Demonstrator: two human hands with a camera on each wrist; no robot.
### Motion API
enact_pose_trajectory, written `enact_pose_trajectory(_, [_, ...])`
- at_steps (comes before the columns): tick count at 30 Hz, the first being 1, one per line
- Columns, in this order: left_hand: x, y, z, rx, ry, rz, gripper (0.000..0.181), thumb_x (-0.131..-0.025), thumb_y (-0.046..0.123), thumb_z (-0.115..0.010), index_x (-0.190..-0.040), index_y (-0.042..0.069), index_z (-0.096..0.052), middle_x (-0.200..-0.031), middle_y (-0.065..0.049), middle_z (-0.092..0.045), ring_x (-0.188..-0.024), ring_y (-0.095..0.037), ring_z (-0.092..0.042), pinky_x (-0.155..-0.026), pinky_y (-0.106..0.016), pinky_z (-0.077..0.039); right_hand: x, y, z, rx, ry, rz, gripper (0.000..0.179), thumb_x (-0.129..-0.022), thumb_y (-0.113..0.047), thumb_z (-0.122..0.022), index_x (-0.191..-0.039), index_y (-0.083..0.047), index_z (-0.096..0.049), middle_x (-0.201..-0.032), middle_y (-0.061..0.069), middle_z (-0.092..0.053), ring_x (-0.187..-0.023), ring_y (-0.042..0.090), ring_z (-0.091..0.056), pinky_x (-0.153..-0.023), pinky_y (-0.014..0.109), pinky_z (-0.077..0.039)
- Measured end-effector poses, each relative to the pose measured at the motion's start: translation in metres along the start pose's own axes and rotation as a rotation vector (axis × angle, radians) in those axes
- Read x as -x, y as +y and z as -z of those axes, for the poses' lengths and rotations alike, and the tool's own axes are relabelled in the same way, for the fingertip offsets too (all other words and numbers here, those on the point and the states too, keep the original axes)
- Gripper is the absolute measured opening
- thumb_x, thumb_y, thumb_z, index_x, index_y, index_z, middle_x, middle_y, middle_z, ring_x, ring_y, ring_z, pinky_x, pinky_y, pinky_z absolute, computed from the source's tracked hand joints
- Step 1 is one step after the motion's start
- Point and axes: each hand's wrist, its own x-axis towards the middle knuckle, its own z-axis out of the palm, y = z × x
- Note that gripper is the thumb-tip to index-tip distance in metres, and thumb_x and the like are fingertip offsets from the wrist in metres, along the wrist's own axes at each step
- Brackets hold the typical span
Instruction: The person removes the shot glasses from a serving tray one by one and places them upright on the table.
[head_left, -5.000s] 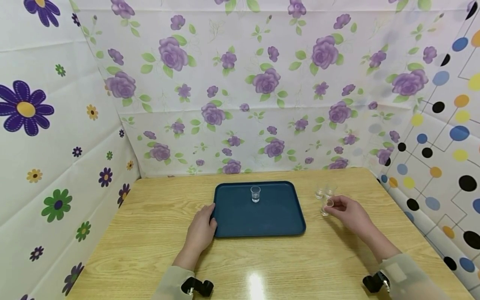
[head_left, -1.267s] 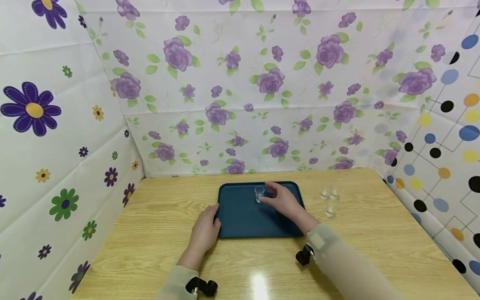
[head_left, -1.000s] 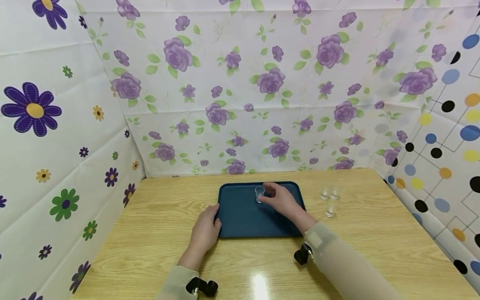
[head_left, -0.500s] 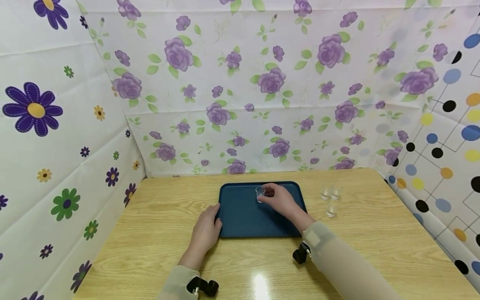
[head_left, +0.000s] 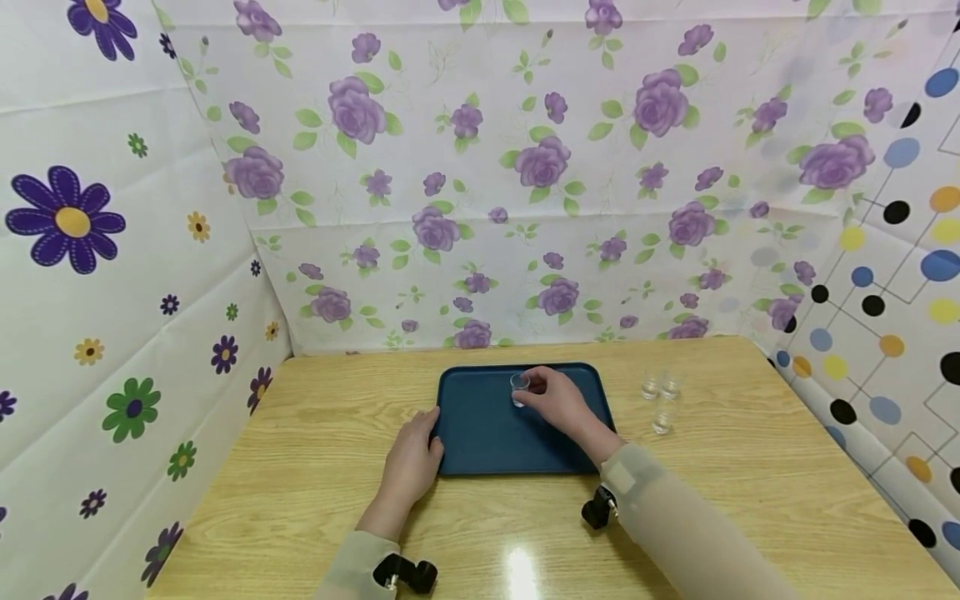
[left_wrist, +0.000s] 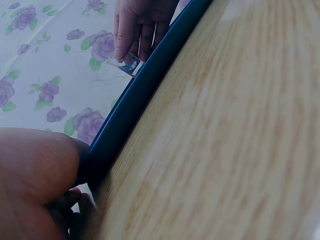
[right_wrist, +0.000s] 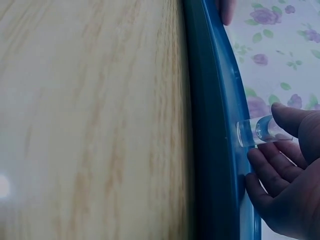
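Observation:
A small clear shot glass [head_left: 517,383] stands upright on the dark blue tray [head_left: 480,442], towards its back edge. My right hand [head_left: 558,404] reaches in over the tray from the right and pinches this glass between thumb and fingers. The right wrist view shows the thumb against the glass's side [right_wrist: 265,131], its base close to the tray surface. My left hand [head_left: 411,458] holds the tray's left edge, the thumb near the front corner. In the left wrist view, part of its fingers [left_wrist: 85,210] is hidden behind the palm and the rim.
Three more clear shot glasses [head_left: 662,417] stand grouped on the wooden table [head_left: 315,433], right of the tray. Patterned cloth walls [head_left: 450,208] enclose the table at the back and both sides.
The right hand has left the glasses on the right and come over to the tray. Within the last second its fingers have closed in on the glass there. The left hand stays on the tray edge.

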Motion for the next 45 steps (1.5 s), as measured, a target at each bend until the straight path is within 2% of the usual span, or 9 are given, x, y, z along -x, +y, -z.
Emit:
enact_pose_trajectory(8, [0.000,-0.001,-0.001,0.007,-0.003,0.004,0.052,-0.109,0.000,-0.062,-0.160,-0.004,-0.054,-0.161,-0.029,-0.054,-0.154,-0.049,-0.044,-0.122,-0.066,-0.042,0.001,0.001,-0.003,0.004,0.022,0.000,0.029,-0.105,-0.031,-0.080,-0.128,-0.014,-0.075,-0.119,0.002,-0.075,-0.111,0.022,-0.071,-0.094,0.048,-0.061])
enact_pose_trajectory(21, [0.002,0.003,0.001,0.021,-0.011,0.010,0.052,-0.109,0.001,-0.061,-0.161,-0.005,-0.052,-0.162,-0.032,-0.051,-0.155,-0.051,-0.041,-0.125,-0.066,-0.039,0.009,0.002,0.002,-0.027,0.035,-0.008,0.028,-0.103,-0.033,-0.082,-0.126,-0.017,-0.076,-0.121,-0.001,-0.075,-0.114,0.020,-0.071,-0.098,0.048,-0.062])
enact_pose_trajectory(33, [0.001,0.002,0.002,0.023,-0.015,0.017,0.053,-0.109,0.001,-0.060,-0.161,-0.004,-0.052,-0.162,-0.032,-0.050,-0.155,-0.052,-0.040,-0.123,-0.068,-0.040,0.027,-0.008,0.028,-0.049,0.018,0.054,0.033,-0.103,-0.036,-0.082,-0.129,-0.017,-0.076,-0.123,-0.001,-0.075,-0.115,0.019,-0.073,-0.100,0.047,-0.062])
enact_pose_trajectory(45, [0.001,0.002,0.002,0.025,-0.022,0.018,0.053,-0.110,0.001,-0.060,-0.162,-0.003,-0.052,-0.164,-0.032,-0.048,-0.156,-0.051,-0.040,-0.123,-0.068,-0.040,0.042,-0.015,0.058,-0.037,0.006,0.077,0.030,-0.104,-0.036,-0.080,-0.129,-0.018,-0.075,-0.124,0.000,-0.075,-0.116,0.021,-0.073,-0.102,0.048,-0.063])
